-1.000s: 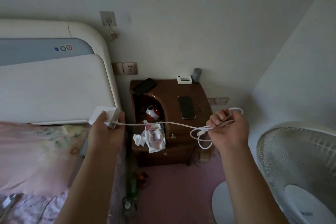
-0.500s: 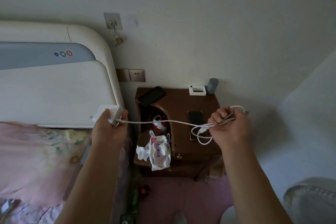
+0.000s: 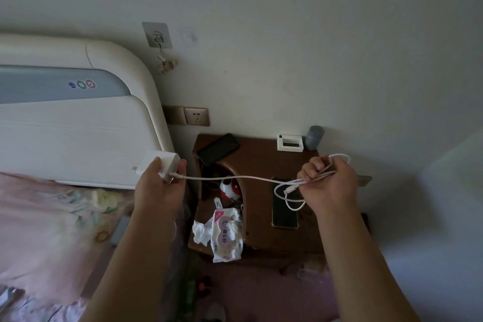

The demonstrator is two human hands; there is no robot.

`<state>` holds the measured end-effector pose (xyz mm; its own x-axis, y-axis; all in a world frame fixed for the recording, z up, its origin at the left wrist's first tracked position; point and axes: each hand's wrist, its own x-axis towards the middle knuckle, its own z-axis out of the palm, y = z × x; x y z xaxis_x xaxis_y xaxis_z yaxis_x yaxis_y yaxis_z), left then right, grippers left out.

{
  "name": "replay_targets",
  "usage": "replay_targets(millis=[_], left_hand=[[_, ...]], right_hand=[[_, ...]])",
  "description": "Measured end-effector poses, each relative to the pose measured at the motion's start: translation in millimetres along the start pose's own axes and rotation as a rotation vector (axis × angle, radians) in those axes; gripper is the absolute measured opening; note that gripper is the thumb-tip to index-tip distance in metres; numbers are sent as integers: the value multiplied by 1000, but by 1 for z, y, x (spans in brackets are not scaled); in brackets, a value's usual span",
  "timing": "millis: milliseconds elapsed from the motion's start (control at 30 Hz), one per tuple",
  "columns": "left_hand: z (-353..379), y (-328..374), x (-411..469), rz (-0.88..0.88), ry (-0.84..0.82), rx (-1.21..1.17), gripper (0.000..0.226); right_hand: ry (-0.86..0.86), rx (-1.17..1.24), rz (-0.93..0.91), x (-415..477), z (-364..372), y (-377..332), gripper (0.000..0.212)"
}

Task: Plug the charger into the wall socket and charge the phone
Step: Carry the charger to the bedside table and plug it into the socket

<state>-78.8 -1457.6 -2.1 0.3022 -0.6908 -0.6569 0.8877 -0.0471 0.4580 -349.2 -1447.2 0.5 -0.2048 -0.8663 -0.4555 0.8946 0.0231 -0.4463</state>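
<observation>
My left hand [image 3: 159, 191] grips a white charger block [image 3: 163, 162], its prongs pointing left, in front of the bed's headboard. A white cable [image 3: 235, 178] runs from the block to my right hand [image 3: 330, 185], which is closed on the coiled cable with the loose plug end sticking out to the left. The gold wall socket [image 3: 196, 116] sits on the wall above and right of the charger. A dark phone [image 3: 284, 206] lies flat on the brown nightstand [image 3: 261, 159] just under my right hand. A second dark phone [image 3: 218, 148] lies at the nightstand's back left corner.
A white headboard [image 3: 78, 133] and pink bedding [image 3: 52, 222] fill the left. On the nightstand stand a white box [image 3: 290, 143] and a grey cylinder [image 3: 314, 137]; a wipes pack [image 3: 224, 234] hangs at its front. A wall hook [image 3: 156, 35] is above.
The view has shifted closer to the wall and nightstand, and the fan at the right has left the frame. Both hands keep their hold on charger and cable.
</observation>
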Motion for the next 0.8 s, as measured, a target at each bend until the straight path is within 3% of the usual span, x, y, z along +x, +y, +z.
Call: replay_targets(millis=[500, 800], left_hand=[[42, 4, 82, -71, 15, 73, 59], [57, 22, 132, -13, 7, 248, 41]], right_hand=[[102, -100, 23, 65, 37, 37, 32], [178, -167, 57, 97, 56, 67, 32]])
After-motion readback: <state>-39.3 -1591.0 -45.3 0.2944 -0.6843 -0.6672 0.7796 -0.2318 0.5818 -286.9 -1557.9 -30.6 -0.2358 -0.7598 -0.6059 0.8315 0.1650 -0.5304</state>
